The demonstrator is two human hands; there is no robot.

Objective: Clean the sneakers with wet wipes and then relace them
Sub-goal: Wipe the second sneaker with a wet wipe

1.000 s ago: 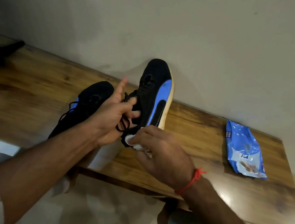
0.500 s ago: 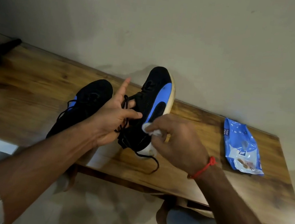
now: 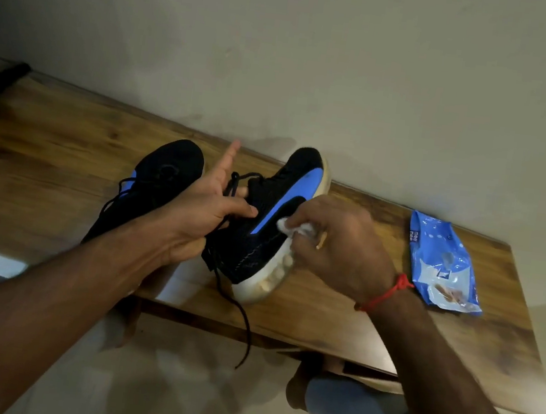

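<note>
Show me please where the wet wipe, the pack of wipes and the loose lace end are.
wet wipe [image 3: 286, 225], head view, its crumpled white edge.
pack of wipes [image 3: 440, 258], head view, its blue middle.
loose lace end [image 3: 244, 351], head view, its hanging lower part.

Wooden table [image 3: 44, 185], black sneaker [image 3: 161, 179], blue wipes pack [image 3: 443, 262], perhaps opened

Dim warm indoor light; glare patch on table [image 3: 516, 371] near right edge; wide-angle bending at edges; soft blur.

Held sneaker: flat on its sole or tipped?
Tipped. The held sneaker lies on its side, blue panel up, white sole edge facing the right hand.
</note>
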